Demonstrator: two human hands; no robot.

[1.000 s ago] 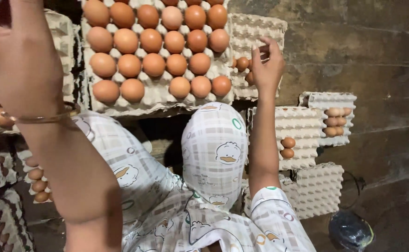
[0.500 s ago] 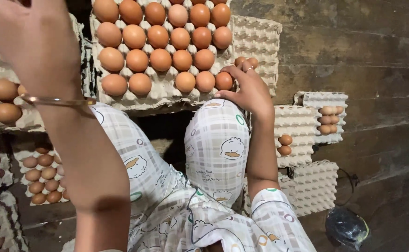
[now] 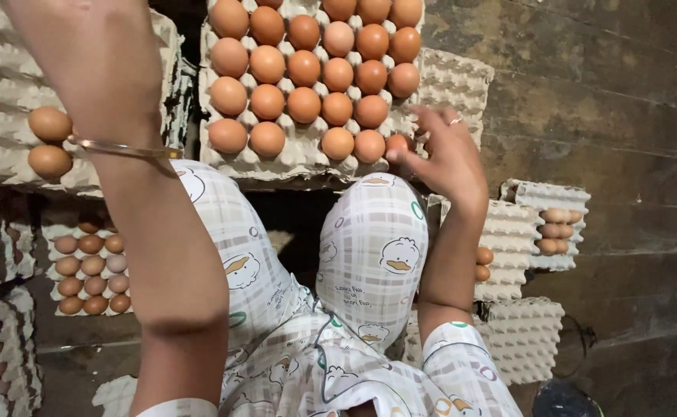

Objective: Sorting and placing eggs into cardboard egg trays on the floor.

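Egg (image 3: 397,144) between right-hand fingers (image 3: 405,157), over tray (image 3: 300,158) corner.

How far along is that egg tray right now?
Mostly filled: the grey tray holds rows of brown eggs. In hand: the right hand sets an egg at the tray's near right corner. Left: a few cups look empty along the left part of the near edge. The left hand is raised, and its grip is out of view.
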